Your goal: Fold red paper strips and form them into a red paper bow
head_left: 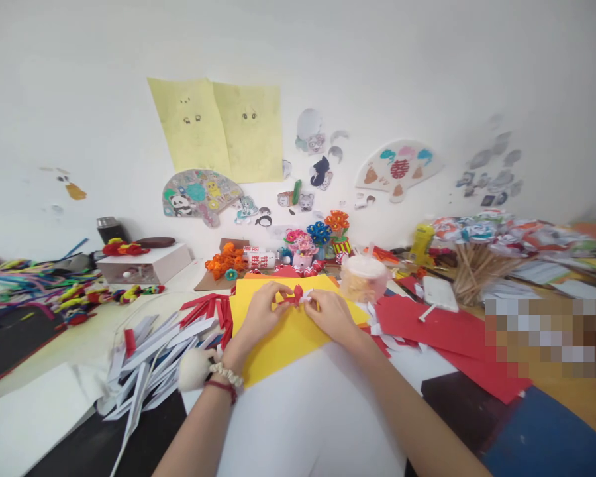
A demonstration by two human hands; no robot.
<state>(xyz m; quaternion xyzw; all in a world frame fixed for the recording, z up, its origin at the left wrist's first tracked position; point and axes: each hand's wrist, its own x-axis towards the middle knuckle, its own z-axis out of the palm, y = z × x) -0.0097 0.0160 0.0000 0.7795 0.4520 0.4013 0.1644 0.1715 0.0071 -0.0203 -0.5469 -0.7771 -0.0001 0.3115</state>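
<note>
Between my two hands is a small red-and-white folded paper piece (298, 296), held a little above a yellow sheet (288, 338). My left hand (267, 306) pinches its red side between thumb and fingers. On the other side, my right hand (330, 315) grips the white end near the middle. The exact folds are too small to make out. Under my forearms lies a large white sheet (308, 411). Folded white paper strips (159, 358) are heaped left of my left hand, with red strips (211, 308) just behind them.
A lidded plastic cup (365, 277) stands close behind my right hand. Red sheets (437, 331) and a white device (440, 293) lie to the right. Craft flowers (318, 235) line the wall. Pipe cleaners (14, 285) and a white box (146, 264) are at the left.
</note>
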